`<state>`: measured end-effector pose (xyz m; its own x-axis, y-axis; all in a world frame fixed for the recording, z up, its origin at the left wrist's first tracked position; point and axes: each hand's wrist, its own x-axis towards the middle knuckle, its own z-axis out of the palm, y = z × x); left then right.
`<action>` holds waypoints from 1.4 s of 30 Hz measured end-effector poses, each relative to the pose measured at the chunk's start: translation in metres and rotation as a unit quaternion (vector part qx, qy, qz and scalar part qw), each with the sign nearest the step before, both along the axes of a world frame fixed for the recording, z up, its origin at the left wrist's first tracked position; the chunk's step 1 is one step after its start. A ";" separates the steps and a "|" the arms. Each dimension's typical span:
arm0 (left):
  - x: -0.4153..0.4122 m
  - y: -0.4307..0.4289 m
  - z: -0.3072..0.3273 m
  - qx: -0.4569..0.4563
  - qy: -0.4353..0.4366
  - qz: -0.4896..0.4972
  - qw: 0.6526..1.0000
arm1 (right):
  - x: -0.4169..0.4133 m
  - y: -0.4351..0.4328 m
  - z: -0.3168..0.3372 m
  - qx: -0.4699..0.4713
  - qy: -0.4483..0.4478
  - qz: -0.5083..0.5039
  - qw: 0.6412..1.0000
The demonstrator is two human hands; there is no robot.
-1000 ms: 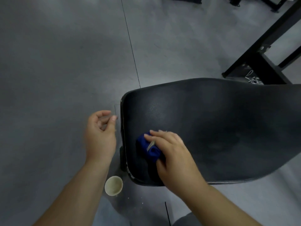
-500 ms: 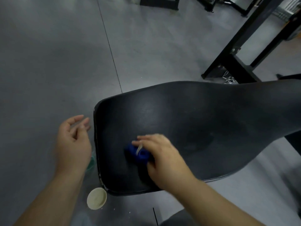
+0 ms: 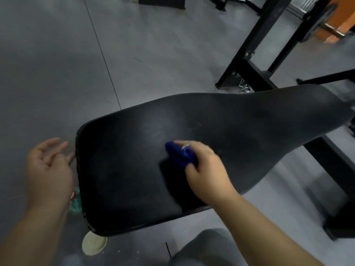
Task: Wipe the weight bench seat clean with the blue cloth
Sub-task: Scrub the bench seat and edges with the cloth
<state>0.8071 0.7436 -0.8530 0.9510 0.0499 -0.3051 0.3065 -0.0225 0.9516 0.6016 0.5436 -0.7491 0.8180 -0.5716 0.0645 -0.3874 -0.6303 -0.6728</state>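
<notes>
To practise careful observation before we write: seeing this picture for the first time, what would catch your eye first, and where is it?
The bright blue cloth stands out most, gripped by the right hand near the middle of the wide black bench seat. The left hand hangs open beside the seat's left edge, and a black steel frame stands on the grey floor at upper right.

Half the blue cloth (image 3: 177, 154) under right hand (image 3: 206, 169); seat (image 3: 130, 169) end off-frame.
</notes>
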 end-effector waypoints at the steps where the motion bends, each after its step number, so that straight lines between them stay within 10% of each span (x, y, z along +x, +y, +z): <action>1: 0.001 -0.002 0.000 0.000 0.011 0.010 1.000 | 0.003 -0.009 -0.004 -0.012 0.016 -0.047 0.999; 8: -0.017 0.002 0.028 0.012 -0.057 -0.054 0.997 | 0.004 0.052 -0.028 -0.065 0.042 0.050 0.996; 11: -0.014 0.000 0.019 0.022 -0.045 -0.042 0.998 | -0.006 0.048 0.000 0.047 0.046 0.134 0.989; 15: -0.010 0.001 0.022 0.026 -0.043 -0.044 0.998 | -0.005 -0.023 0.027 0.246 -0.004 -0.014 0.969; 19: -0.007 0.002 0.026 0.001 -0.040 -0.050 0.998 | -0.010 -0.076 0.009 -0.010 0.105 -0.163 0.981; 23: 0.007 0.010 -0.005 -0.023 -0.010 -0.021 0.999 | -0.013 -0.048 -0.017 -0.162 0.026 -0.135 0.977; 32: -0.003 0.002 0.016 0.007 -0.034 -0.015 0.999 | 0.056 -0.088 -0.034 -0.138 0.066 -0.148 0.977; 42: -0.016 0.006 0.041 0.009 -0.056 -0.038 0.998 | 0.029 0.052 -0.031 -0.076 -0.042 0.152 0.985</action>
<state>0.7914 0.7494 -0.8118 0.9805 -0.0198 -0.1955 0.1940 -0.0583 0.9793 0.6301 0.5959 -0.7796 0.9379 -0.2806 0.2042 -0.1135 -0.8041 -0.5836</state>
